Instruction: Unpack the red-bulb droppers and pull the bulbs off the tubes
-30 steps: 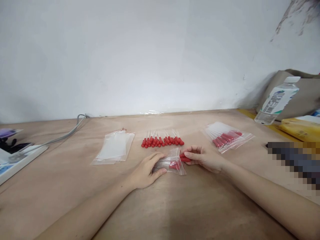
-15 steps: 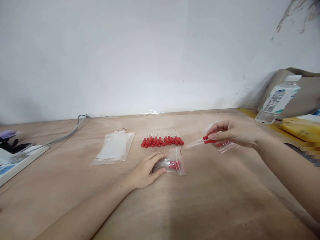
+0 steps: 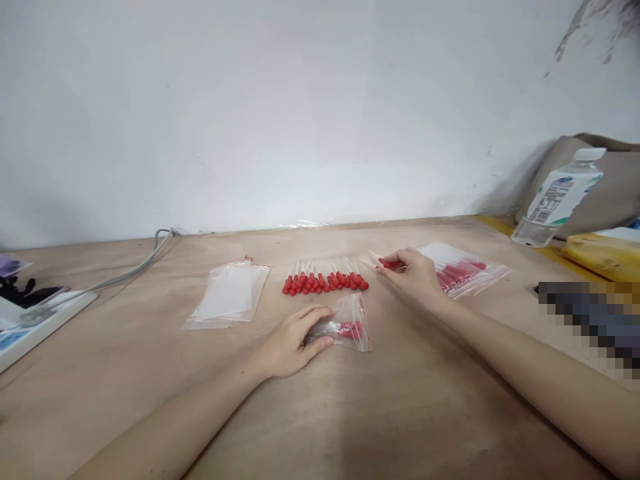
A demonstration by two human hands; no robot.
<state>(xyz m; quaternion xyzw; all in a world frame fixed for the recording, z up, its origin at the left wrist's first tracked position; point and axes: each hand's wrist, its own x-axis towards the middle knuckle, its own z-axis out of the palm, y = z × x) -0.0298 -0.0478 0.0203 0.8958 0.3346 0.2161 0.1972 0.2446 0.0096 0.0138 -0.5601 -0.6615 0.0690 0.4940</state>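
Note:
My left hand [image 3: 297, 343] curls round a clear zip bag [image 3: 366, 340] lying on the table, its thumb below and its fingers above. Red bulbs of droppers show through the plastic, toward the bag's open-looking right end. Behind it lies a row of droppers [image 3: 325, 282], red rubber bulbs toward me and thin pale tubes pointing to the wall. Just right of that row, my right hand [image 3: 413, 273] pinches droppers [image 3: 389, 263] by their red bulbs, tips pointing up-left. How many it holds is hidden by the fingers.
Flat zip bags [image 3: 227, 290] lie at the left. Filled bags of droppers [image 3: 465, 273] lie beyond my right hand. Farther right stand a water bottle [image 3: 560, 200] and a yellow packet [image 3: 600, 253]. At the far left are a power strip [image 3: 55, 320] and its grey cable [image 3: 135, 270].
My right hand has moved left with the droppers, from over the filled bags to beside the row. The filled bags now show more fully. My left hand stays on its bag.

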